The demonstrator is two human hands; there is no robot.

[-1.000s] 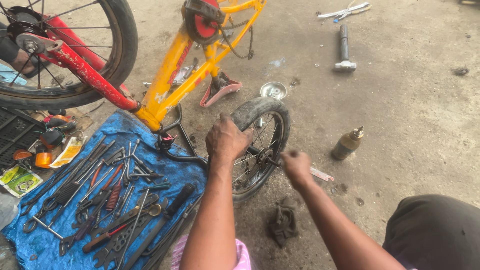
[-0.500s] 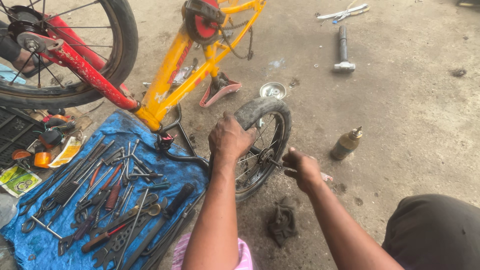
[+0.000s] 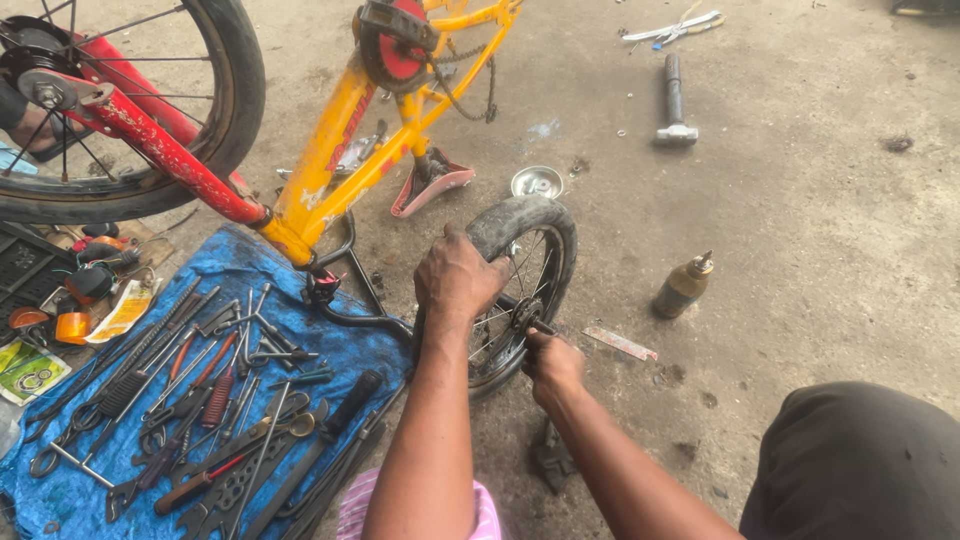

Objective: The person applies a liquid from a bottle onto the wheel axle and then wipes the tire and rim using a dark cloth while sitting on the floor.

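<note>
At the far left edge of the concrete floor (image 3: pixel 800 250) lie small packets and orange reflectors (image 3: pixel 70 326), just beside a blue cloth (image 3: pixel 330 345) spread with a crowd of tools (image 3: pixel 190 410): pliers, spanners, screwdrivers and long rods, lying close and partly across one another. Above the cloth stands a large black-tyred wheel (image 3: pixel 225 110) held in a red fork (image 3: pixel 170 155), which joins a yellow bicycle frame (image 3: pixel 340 140) turned upside down, its saddle (image 3: pixel 432 187) resting on the floor. Near the cloth's right edge a small wheel (image 3: pixel 520 270) stands upright on the floor. The left hand (image 3: pixel 457 278) is closed over the top of its tyre, fingers wrapped round the tread. The right hand (image 3: pixel 553 362) sits low at the wheel's hub, closed narrowly about a small part at the axle; what it pinches is too small to tell. Beyond the wheel a round metal cap (image 3: pixel 537 182) lies on the floor. To the right a flat metal strip (image 3: pixel 620 343) lies near the hub, then a small oil bottle (image 3: pixel 683 286) stands upright. A hammer (image 3: pixel 674 100) lies toward the far edge, well apart.
</note>
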